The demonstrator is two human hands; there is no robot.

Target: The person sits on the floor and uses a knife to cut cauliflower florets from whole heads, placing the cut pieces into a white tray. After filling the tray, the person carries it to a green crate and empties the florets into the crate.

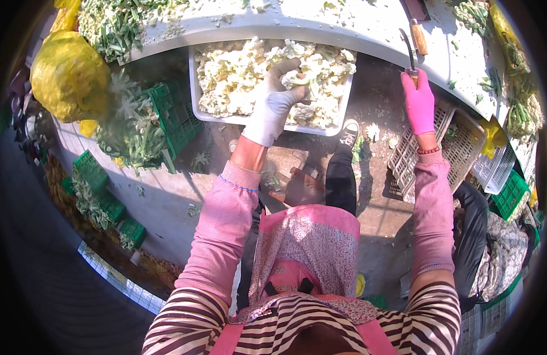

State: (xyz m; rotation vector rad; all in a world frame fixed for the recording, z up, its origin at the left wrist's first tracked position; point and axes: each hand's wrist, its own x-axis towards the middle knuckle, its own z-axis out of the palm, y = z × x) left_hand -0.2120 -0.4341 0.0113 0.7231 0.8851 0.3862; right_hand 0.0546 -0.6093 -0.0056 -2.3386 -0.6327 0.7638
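Observation:
My left hand [278, 100], in a white work glove with bare-looking fingertips, is over a white plastic tub [264, 122]. Between its thumb and fingers is a cauliflower floret [300, 80]. Cut cauliflower florets [229, 80] fill the tub, which stands partly under the edge of a white table [255, 26]. In its pink glove, my right hand [418, 104] grips a curved knife [408, 51] by the wooden handle. The dark blade points up over the table's edge, and the glove hides most of the handle.
A wooden-handled tool [418, 37] lies on the table. At left are a yellow mesh sack [67, 75] and a green crate [173, 117] beside cauliflower leaves [136, 137]. Pale plastic crates [462, 146] stand at right, near another person's dark-trousered leg [471, 230].

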